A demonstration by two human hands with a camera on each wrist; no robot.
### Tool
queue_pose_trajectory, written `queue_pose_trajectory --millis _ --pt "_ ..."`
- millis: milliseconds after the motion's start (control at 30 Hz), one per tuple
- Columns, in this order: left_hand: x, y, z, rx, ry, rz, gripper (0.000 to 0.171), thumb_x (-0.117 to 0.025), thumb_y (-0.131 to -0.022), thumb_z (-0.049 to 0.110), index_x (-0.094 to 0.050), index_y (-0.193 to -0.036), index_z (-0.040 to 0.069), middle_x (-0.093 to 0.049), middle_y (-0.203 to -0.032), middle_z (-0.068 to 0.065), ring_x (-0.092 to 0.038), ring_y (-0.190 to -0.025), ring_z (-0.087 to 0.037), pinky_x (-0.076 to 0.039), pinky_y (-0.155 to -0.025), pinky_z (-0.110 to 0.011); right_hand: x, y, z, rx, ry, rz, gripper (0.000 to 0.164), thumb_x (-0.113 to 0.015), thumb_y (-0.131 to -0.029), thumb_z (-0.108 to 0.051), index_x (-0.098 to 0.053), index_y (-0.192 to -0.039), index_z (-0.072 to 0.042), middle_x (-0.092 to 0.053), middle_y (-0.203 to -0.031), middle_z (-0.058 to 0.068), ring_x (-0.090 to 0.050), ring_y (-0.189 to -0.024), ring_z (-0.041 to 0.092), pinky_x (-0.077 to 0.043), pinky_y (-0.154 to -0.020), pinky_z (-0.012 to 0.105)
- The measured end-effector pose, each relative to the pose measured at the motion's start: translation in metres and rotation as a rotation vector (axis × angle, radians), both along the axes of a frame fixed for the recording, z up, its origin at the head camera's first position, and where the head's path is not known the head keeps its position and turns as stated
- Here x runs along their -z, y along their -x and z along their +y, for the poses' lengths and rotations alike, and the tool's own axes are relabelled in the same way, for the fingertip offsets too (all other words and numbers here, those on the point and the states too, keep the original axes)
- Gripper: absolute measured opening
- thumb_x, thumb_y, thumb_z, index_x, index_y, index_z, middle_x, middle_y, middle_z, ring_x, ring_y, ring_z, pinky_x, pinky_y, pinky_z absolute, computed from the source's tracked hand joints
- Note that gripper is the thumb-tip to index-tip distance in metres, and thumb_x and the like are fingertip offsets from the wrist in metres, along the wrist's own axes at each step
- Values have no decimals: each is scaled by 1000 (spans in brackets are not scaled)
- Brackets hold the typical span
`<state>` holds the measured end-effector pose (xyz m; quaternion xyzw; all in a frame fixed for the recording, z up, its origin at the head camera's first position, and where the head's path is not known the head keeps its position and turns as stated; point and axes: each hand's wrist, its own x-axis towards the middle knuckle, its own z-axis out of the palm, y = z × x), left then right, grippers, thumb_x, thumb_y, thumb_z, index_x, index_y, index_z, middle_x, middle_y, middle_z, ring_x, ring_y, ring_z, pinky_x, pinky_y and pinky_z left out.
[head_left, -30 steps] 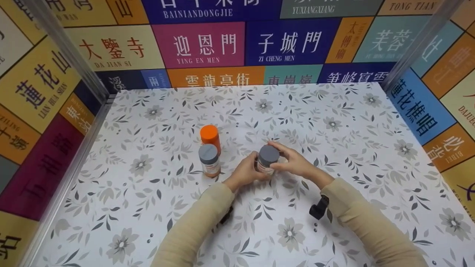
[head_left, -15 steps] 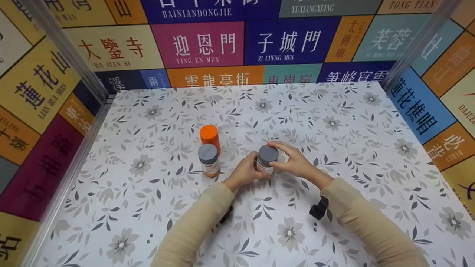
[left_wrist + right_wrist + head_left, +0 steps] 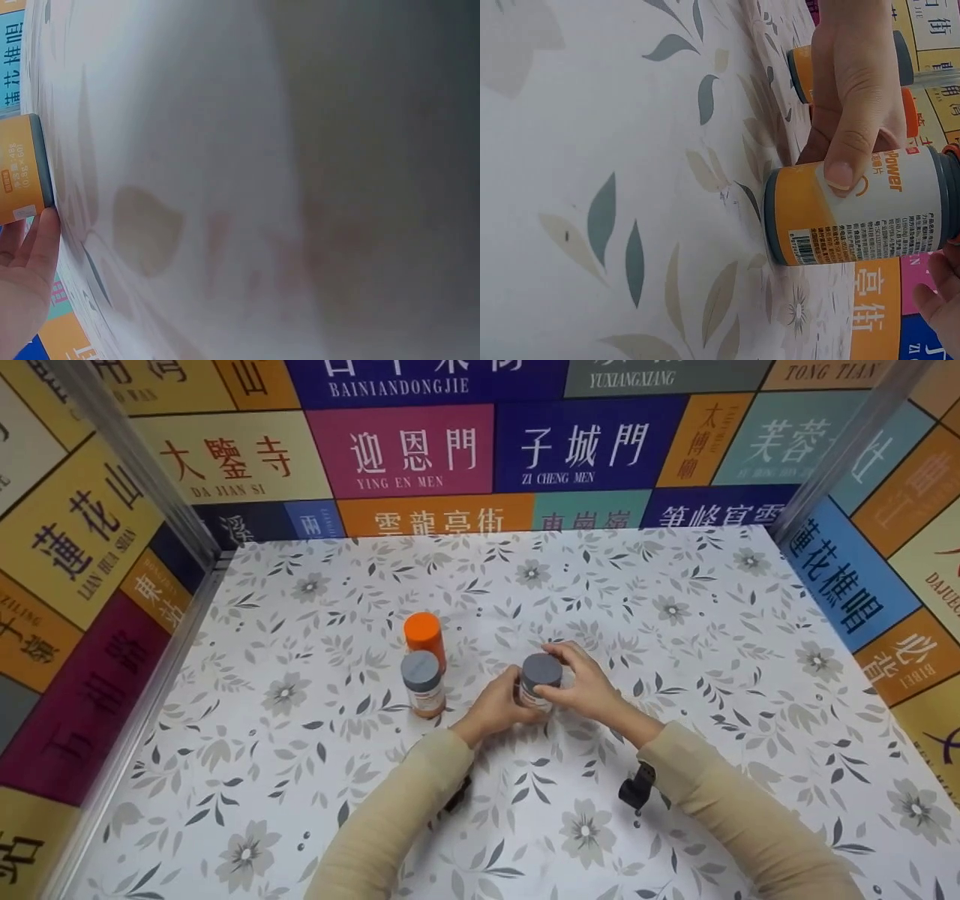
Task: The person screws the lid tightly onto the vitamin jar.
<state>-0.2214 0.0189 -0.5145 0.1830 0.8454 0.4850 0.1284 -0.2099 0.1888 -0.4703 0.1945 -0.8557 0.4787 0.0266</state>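
A grey-capped supplement bottle with an orange and white label stands upright near the middle of the table. My left hand grips its body from the left; in the right wrist view the thumb lies across the label. From the right, my right hand pinches the cap, thumb on the near side and fingers on the far side. Its fingertips show beside the cap end in the right wrist view. The left wrist view catches the bottle's lower part and my left fingers at its base.
To the left, a second grey-capped bottle stands in front of an orange-capped bottle. White cloth with grey leaves and flowers covers the table. Panels with large lettering rise behind and at both sides.
My right hand has turned on the cap, its thumb sliding left across the near side, and the right wrist has shifted slightly left. The left hand and the two standing bottles look unchanged.
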Motion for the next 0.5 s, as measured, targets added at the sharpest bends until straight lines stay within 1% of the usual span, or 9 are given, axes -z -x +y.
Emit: queue_pose_trajectory --millis 133,200,433,500 --pt "0 0 0 -1 -4 0 53 -80 -68 17 -47 -108 5 -58 -104 -8 -55 -93 -17 -45 -81 -27 2 -1 -2 28 -11 64 53 -77 -70 -8 -54 -116 7 -54 -112 18 -51 -105 30 -40 -94 44" --pt "-1 0 1 1 -9 1 53 -80 -67 16 -47 -107 5 -58 -104 -8 -55 -93 -17 -45 -81 -27 3 -2 -3 48 -10 73 53 -78 -69 -9 -55 -114 6 -54 -110 18 -51 -105 30 -40 -93 44" --pt "-1 0 1 5 -7 0 52 -80 -68 16 -47 -106 5 -59 -103 -9 -54 -92 -17 -45 -81 -27 5 -4 -6 120 26 36 53 -80 -66 -9 -56 -110 5 -56 -108 17 -50 -104 30 -38 -95 44" --pt "-1 0 1 4 -8 -6 53 -80 -67 17 -47 -107 5 -58 -105 -9 -54 -93 -17 -44 -81 -27 4 -5 -7 135 20 23 52 -80 -66 -11 -56 -109 4 -56 -107 16 -50 -103 30 -38 -95 44"
